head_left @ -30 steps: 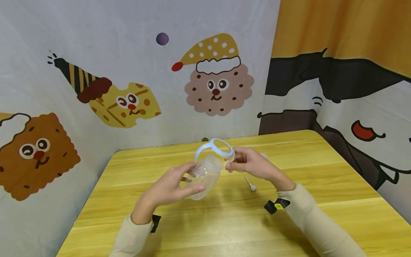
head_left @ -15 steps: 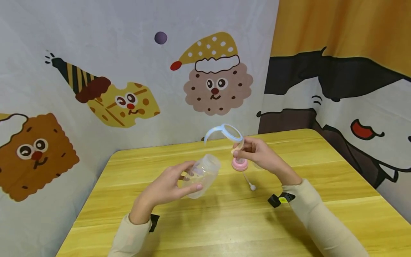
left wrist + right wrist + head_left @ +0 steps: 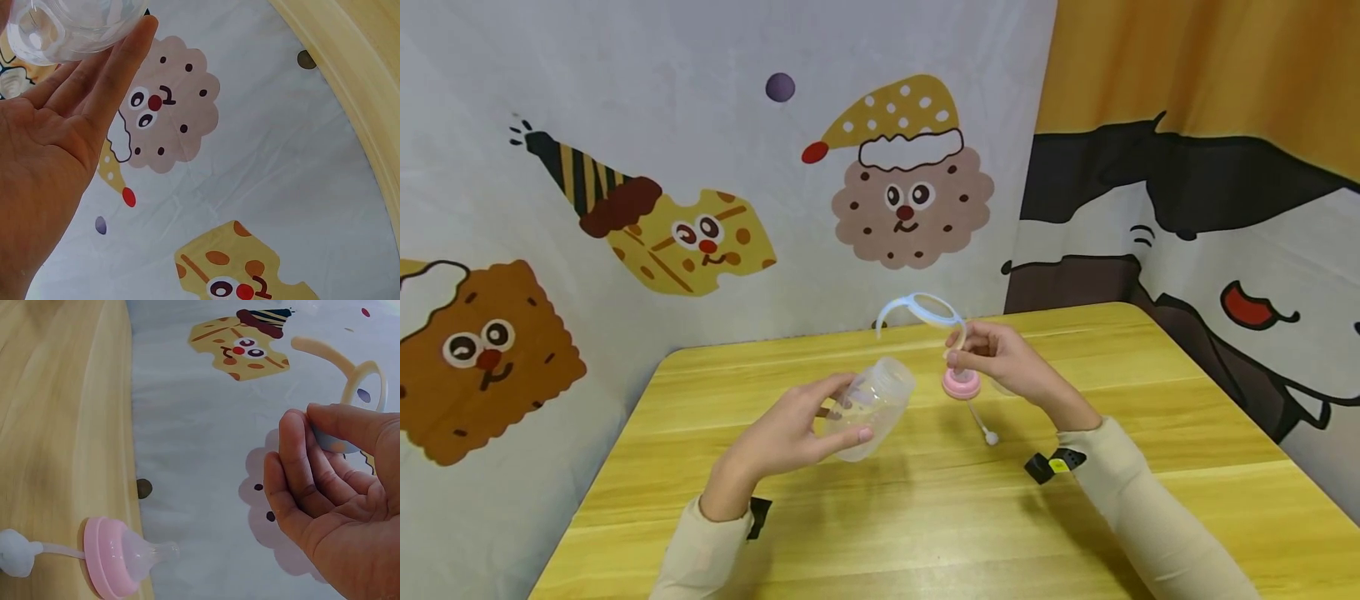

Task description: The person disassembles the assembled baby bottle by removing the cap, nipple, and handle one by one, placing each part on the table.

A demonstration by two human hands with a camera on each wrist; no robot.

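Note:
My left hand (image 3: 786, 429) grips a clear baby bottle (image 3: 876, 404), tilted, its open mouth facing up and right. In the left wrist view the bottle's base (image 3: 69, 31) shows above the spread fingers. My right hand (image 3: 1003, 358) pinches one grip of a two-handled bottle handle ring (image 3: 913, 303), pale blue in the head view, raised beyond the bottle and apart from it. The right wrist view shows its other curved grip (image 3: 325, 351) free. Below the right hand, a pink bottle collar with a clear teat (image 3: 961, 385) stands on the table, a straw with a white weighted end (image 3: 992, 438) attached.
A wood-grain table (image 3: 880, 533) lies under both hands. Cartoon-printed cloth (image 3: 737, 133) hangs along its back and sides. Behind the right hand, something translucent (image 3: 1002, 388) is mostly hidden. Both wrists wear black straps.
The right hand has lifted the handle ring up and right, off the bottle's neck area, uncovering the pink collar. Over the last half second the ring has tilted slightly. The left hand stays nearly still.

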